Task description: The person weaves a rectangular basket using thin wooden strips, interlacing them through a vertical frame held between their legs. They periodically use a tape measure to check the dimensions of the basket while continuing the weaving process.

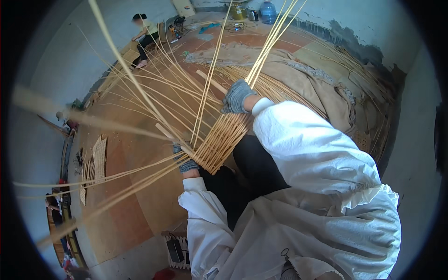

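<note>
A partly woven wicker panel [223,141] slants over my dark-trousered lap, its tight rows of rods running side by side. My right hand [239,97], in a grey glove, is closed around the panel's far edge, where a bundle of pale willow rods [267,52] rises up and away. At the panel's near left corner my left hand [185,160], also gloved in grey, grips the edge and the rods there; its fingers are partly hidden. Long loose rods [144,86] fan out to the left and far side. A thicker stick end [163,130] shows beside my left hand.
A pile of long rods [275,86] lies ahead, partly under a brown cloth [312,84]. Far left, another person [147,35] sits bent over wickerwork. Flat woven pieces [99,156] stand at left. A blue water jug [268,12] is by the back wall.
</note>
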`<state>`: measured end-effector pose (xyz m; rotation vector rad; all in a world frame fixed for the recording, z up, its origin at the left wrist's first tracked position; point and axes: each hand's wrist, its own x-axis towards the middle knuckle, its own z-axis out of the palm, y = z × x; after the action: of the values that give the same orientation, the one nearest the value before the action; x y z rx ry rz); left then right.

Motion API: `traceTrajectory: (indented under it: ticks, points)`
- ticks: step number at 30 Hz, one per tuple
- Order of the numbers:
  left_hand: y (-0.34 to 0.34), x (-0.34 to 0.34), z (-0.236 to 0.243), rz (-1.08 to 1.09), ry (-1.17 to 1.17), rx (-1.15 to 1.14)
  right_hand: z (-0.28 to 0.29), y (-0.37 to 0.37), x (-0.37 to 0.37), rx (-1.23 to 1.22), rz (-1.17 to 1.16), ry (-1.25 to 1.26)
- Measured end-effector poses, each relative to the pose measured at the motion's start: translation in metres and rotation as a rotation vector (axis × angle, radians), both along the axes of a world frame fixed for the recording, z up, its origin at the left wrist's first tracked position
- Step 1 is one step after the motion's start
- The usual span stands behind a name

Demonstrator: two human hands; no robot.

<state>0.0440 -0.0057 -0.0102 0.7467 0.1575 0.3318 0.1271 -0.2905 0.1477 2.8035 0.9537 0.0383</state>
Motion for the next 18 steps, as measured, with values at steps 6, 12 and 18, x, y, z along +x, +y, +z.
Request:
traceTrajectory:
  ticks: [6,12,18]
  points:
    - [-0.012,-0.007,-0.008,0.063,-0.179,0.054,-0.002,0.003,-0.011,0.189,-0.012,-0.228]
    - [0.008,0.012,-0.044,0.135,-0.078,0.115,-0.008,0.009,-0.004,0.130,0.014,-0.221]
    - [0.000,-0.002,-0.037,0.117,-0.022,0.021,-0.016,0.011,-0.007,0.161,-0.029,-0.208]
